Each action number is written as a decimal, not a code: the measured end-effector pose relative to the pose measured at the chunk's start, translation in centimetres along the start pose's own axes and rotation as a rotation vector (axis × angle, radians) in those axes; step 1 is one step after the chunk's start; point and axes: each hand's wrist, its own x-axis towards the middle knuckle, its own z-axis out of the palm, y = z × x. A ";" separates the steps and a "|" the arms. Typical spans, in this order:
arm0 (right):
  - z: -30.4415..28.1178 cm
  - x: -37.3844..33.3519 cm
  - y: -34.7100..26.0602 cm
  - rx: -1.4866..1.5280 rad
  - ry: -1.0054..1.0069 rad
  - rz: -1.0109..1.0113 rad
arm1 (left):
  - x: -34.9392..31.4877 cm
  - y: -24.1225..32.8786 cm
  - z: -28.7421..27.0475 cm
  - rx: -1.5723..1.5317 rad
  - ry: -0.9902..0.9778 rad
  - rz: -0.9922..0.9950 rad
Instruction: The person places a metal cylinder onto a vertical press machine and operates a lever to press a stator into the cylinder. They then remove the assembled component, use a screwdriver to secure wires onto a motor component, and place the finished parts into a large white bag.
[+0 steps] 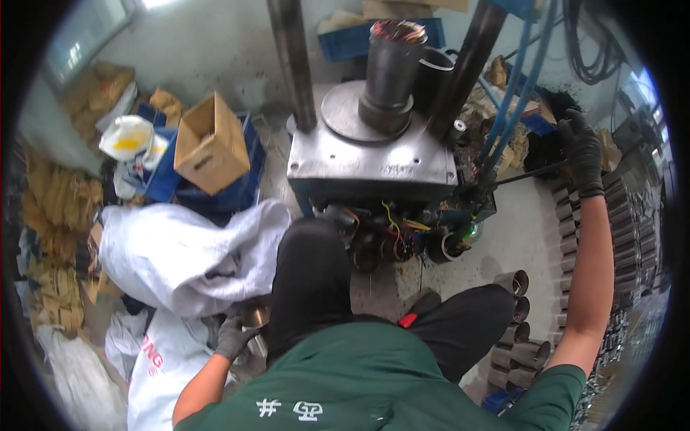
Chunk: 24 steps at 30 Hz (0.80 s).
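Observation:
My left hand (236, 339), in a grey glove, is beside my left thigh. Its fingers are closed around a shiny metal cylinder (256, 317), partly hidden by the hand. My right arm stretches out to the right, where my dark-gloved right hand (582, 152) grips the outer end of a dark lever (530, 174). The lever runs to a press with a steel table (370, 161) in front of me. On the press's round plate (343, 108) stands a grey metal cylinder (394, 68) with reddish wires showing at its top.
A white woven sack (187, 251) lies left of my knee, with a cardboard box (212, 147) and blue crates (244, 190) behind it. Steel posts (293, 65) flank the press. Blue hoses (519, 86) hang at right. Many metal tubes (530, 352) are stacked along the right.

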 end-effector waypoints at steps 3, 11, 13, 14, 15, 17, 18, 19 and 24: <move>0.0 -0.3 0.8 0.004 -0.023 0.068 | 1.1 2.1 -7.4 -0.255 0.039 0.090; -1.9 -0.5 -2.8 -0.230 0.002 0.083 | 6.3 23.3 -25.0 -0.566 0.381 0.627; -3.1 -0.5 -3.4 -0.378 -0.031 0.095 | 9.7 27.3 -25.5 -0.611 0.352 0.693; -0.3 -0.8 -3.1 -0.309 -0.054 0.089 | 10.3 28.0 -25.6 -0.586 0.375 0.672; -0.4 -0.9 -3.4 -0.306 -0.053 0.091 | 12.3 29.5 -25.0 -0.602 0.369 0.689; -0.9 -1.1 -4.1 -0.369 -0.042 0.083 | 16.3 31.7 -22.8 -0.736 0.307 0.719; -0.9 -1.0 -4.2 -0.359 -0.037 0.082 | 18.5 31.9 -21.9 -0.709 0.303 0.749; -0.9 -1.0 -4.1 -0.371 -0.035 0.073 | 19.6 33.1 -20.4 -0.749 0.327 0.785; -0.8 -1.4 -4.1 -0.342 -0.023 0.074 | 23.0 35.7 -18.6 -0.260 0.441 0.728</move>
